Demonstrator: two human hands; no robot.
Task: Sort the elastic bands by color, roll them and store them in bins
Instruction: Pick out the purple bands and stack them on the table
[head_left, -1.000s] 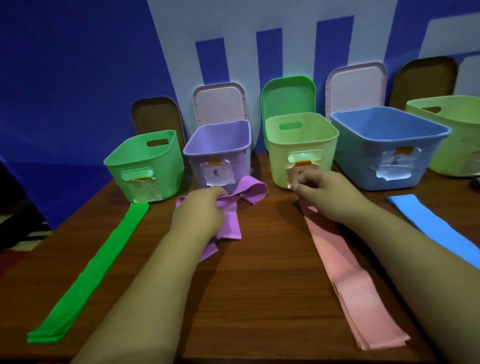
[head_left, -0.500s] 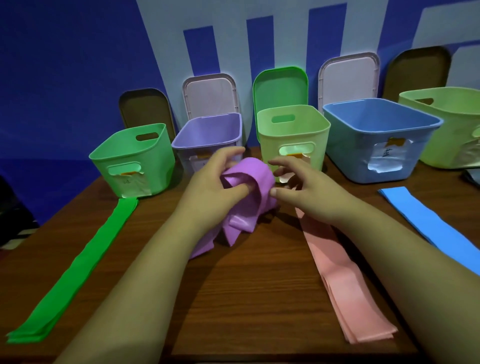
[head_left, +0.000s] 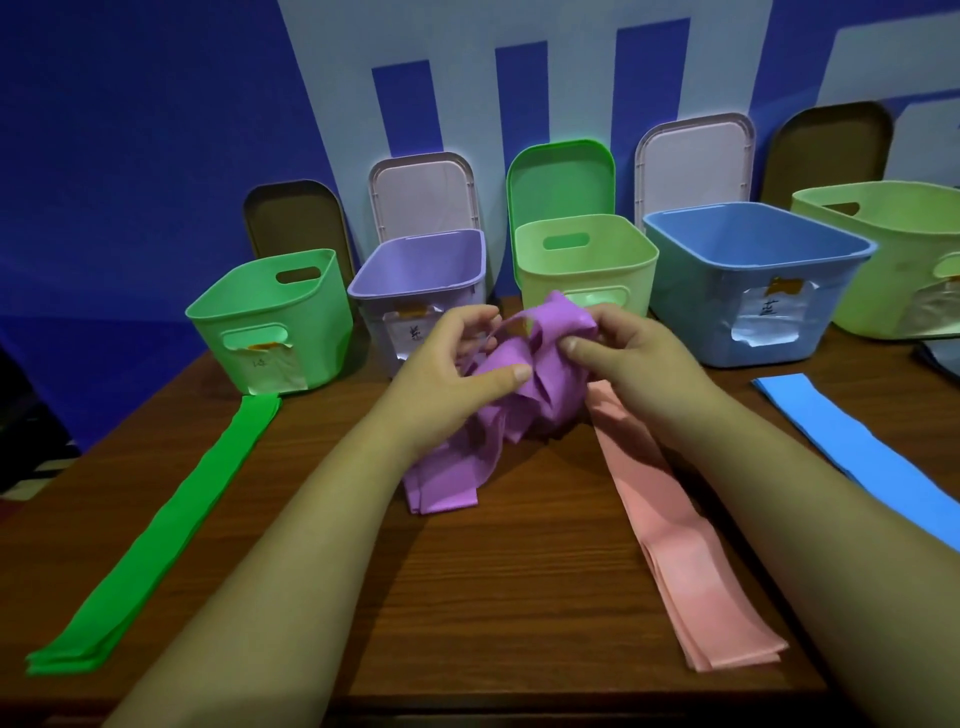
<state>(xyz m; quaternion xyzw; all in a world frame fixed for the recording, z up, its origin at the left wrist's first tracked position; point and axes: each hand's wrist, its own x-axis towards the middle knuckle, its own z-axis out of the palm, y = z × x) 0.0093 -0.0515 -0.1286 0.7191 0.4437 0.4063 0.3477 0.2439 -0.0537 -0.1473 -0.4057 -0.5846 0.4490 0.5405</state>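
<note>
The purple elastic band is bunched up just above the table, in front of the purple bin. My left hand grips its left side, thumb pressed on the fabric. My right hand pinches its right side. The band's loose tail trails down onto the table. A green band lies flat at the left, a pink band right of the middle, and a blue band at the far right.
Several open bins stand in a row at the back: green, purple, light green, blue and another light green. Lids lean on the wall behind them. The wooden table ends near the bottom of the view.
My right hand left the pink band and joined the left on the purple band. Both hands gathered it into a bunch and lifted it off the table.
</note>
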